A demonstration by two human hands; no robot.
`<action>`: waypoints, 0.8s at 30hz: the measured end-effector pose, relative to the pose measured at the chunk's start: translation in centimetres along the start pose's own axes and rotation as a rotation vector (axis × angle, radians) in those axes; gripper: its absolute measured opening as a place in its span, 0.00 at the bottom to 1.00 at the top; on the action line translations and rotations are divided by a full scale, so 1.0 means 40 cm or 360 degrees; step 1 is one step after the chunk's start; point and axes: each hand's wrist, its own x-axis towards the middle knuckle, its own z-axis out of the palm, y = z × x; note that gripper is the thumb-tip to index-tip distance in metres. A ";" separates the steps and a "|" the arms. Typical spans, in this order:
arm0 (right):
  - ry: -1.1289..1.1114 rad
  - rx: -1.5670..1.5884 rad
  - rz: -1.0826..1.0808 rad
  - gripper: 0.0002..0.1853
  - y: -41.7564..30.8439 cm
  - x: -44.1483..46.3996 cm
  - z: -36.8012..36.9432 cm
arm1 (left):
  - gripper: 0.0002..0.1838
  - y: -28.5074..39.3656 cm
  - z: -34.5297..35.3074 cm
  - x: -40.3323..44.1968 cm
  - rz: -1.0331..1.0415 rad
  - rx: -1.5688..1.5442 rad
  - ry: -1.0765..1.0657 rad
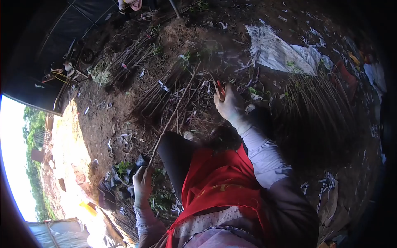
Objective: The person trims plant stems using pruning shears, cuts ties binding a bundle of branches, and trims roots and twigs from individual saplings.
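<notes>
Branch [178, 104] in the left hand [142, 185], left of the red apron [219, 173]

Brown soil [96, 99] spreads ahead of the apron. To the apron's right and ahead of it rests a bundle of thin sticks [318, 99]; farther ahead from it lies a white sack [277, 49]. The branch slants forward from left of the apron. The hands are apart: the left is closed round the branch's near end; the right [229, 106], ahead of the apron, grips red shears [220, 91], their blades too unclear to tell.
</notes>
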 end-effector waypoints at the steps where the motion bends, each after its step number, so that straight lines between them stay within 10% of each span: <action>1: -0.0058 0.0004 -0.0039 0.13 -0.007 0.007 -0.002 | 0.13 0.002 0.003 -0.001 -0.0035 -0.0027 -0.0014; 14: -0.0103 0.0492 -0.0009 0.12 -0.014 0.010 0.044 | 0.13 -0.021 0.021 -0.009 -0.0113 -0.0192 -0.0139; 16: -0.0354 0.1568 0.0729 0.08 -0.030 0.025 0.010 | 0.13 -0.047 0.005 -0.004 -0.0114 -0.0201 -0.0075; 19: -0.0047 0.1741 0.0953 0.05 0.008 0.042 -0.012 | 0.16 -0.049 -0.068 0.050 -0.0009 -0.0728 0.0305; 24: -0.0330 0.1634 0.0876 0.04 0.001 -0.054 -0.007 | 0.22 0.089 -0.235 0.245 0.1028 -0.1789 0.0478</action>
